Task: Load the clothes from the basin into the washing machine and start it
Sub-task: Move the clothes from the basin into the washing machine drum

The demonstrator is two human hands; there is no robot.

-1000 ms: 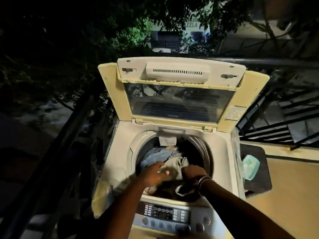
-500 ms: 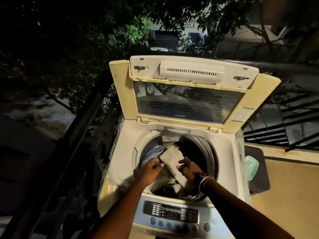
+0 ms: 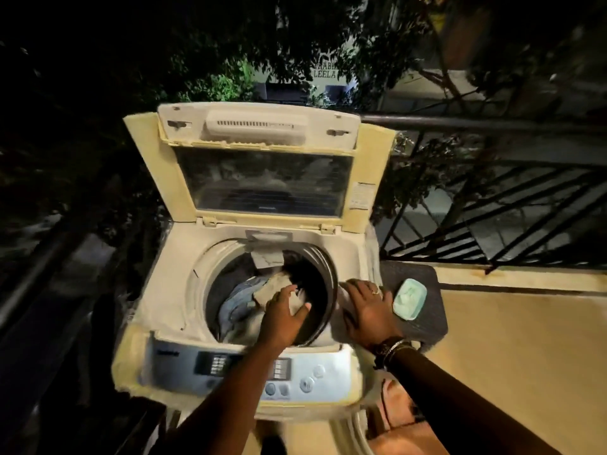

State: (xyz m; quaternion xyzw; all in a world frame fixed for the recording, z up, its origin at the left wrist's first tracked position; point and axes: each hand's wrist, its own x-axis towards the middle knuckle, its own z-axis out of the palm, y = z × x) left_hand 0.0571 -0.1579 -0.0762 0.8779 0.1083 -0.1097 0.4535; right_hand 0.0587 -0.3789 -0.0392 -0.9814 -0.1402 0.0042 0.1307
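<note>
one washing machine (image 3: pixel 170 290), two hands, one soap dish (image 3: pixel 410 298), one stool (image 3: pixel 437 320).

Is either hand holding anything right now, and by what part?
Nothing is clearly gripped. The left hand lies open on the clothes in the drum; the right hand rests flat on the washer top.
</note>
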